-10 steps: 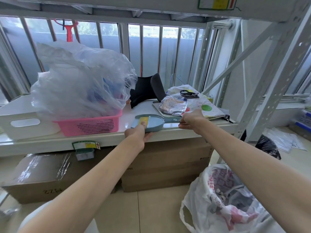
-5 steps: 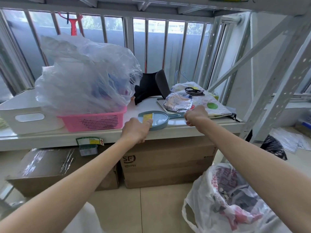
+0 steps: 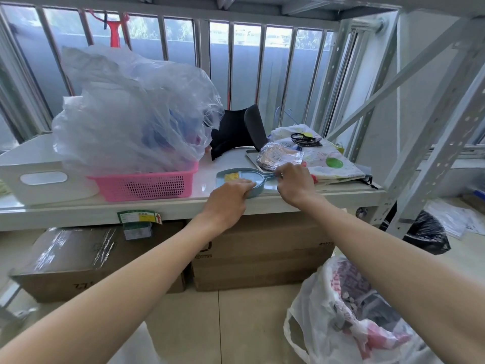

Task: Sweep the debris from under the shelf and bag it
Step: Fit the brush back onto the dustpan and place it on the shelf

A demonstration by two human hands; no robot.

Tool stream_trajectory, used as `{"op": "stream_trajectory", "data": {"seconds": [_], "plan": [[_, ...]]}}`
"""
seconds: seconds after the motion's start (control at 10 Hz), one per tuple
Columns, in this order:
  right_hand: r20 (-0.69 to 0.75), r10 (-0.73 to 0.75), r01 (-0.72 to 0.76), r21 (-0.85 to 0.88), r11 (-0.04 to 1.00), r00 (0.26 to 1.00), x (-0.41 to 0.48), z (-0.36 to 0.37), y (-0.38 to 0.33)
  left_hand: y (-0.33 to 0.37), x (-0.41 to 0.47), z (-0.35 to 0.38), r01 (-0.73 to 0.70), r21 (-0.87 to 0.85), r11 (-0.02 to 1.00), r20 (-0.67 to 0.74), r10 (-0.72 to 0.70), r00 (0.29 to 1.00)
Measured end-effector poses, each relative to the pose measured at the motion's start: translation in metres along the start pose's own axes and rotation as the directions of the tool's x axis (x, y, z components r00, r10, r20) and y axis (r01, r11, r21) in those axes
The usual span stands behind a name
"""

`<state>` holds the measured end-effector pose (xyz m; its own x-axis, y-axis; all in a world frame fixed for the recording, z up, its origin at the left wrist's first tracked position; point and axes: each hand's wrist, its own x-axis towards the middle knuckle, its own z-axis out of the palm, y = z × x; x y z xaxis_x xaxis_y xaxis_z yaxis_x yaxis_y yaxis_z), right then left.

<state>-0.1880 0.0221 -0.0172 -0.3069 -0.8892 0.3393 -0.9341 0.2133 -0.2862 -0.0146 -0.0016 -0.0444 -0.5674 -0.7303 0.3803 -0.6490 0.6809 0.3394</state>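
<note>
A small blue dustpan (image 3: 236, 176) with a yellow-bristled brush lying in it rests on the white shelf (image 3: 183, 203) near its front edge. My left hand (image 3: 231, 195) grips the pan's near rim, fingers curled over it. My right hand (image 3: 295, 183) pinches the handle end on the right. A white plastic bag (image 3: 349, 319) stuffed with rubbish stands open on the floor at the lower right, under my right forearm.
A pink basket (image 3: 147, 185) holding a big clear plastic bag and a white bin (image 3: 39, 177) sit left of the dustpan. Wrapped items and printed cloth lie to its right. Cardboard boxes (image 3: 259, 256) fill the space under the shelf. A black bag (image 3: 425, 232) lies past the diagonal metal brace.
Both hands have closed in on the dustpan: the left moved from below the shelf edge onto the pan's rim, the right slid along to the handle. The view has shifted slightly closer.
</note>
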Motion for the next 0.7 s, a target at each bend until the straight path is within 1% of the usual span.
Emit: {"op": "stream_trajectory", "data": {"seconds": [0.2,0.4,0.5,0.6,0.7], "plan": [[0.026,0.003,-0.003,-0.021,1.000,1.000,0.003,0.006,-0.001,0.000,0.009,0.009,-0.006,0.043,0.999,-0.014,0.007,1.000],[0.053,-0.005,0.004,0.016,1.000,0.999,0.006,0.003,-0.002,-0.001,0.012,0.008,-0.011,0.069,0.998,-0.024,0.013,1.000],[-0.023,-0.042,0.044,0.079,0.996,0.999,-0.004,-0.013,-0.007,0.006,0.004,-0.011,0.019,-0.024,1.000,-0.109,-0.021,0.994],[-0.175,-0.055,0.100,0.264,0.959,0.983,-0.024,-0.054,-0.023,0.020,-0.011,-0.055,-0.072,-0.209,0.975,-0.299,0.007,0.954],[-0.417,-0.002,0.243,0.525,0.816,0.909,-0.064,-0.129,-0.036,0.036,-0.041,-0.111,-0.232,-0.356,0.905,-0.567,-0.013,0.824]]}}
